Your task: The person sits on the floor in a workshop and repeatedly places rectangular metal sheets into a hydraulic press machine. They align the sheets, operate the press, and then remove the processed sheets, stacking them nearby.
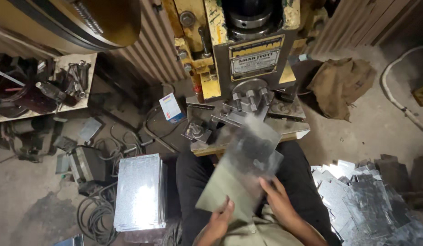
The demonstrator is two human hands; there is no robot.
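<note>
The fingers of the left hand (219,222) curl around the near left corner of a thin metal sheet (241,171), thumb on top, closed on its edge. The right hand (277,200) grips the sheet's right side a little farther up, fingers pressed flat on the upper face and clamped over the rim. Held at two points like this, the floppy sheet seems kept from sagging or twisting. It is blurred, so its exact outline is hard to tell.

The sheet lies tilted over the person's lap, between dark trouser legs, its far end raised toward the bed of the press (248,64) just ahead. That far edge sits close to the bolts and clamps (250,98) on the press table (291,130), which probably serve as stops; whether it touches them cannot be told.

To the left, on the floor, a neat stack of sheets (139,191) stands within reach of the left hand, edges squared up. To the right a loose heap of sheets (366,200) lies spread and overlapping, near the right knee. The two piles leave the lap and the strip before the press open for swinging a sheet across.

Farther out, coiled cables (95,216) lie on the floor at left, a small box (170,108) rests beside the press, tools (77,77) clutter a shelf, and a brown cloth (341,84) lies crumpled on the right.
</note>
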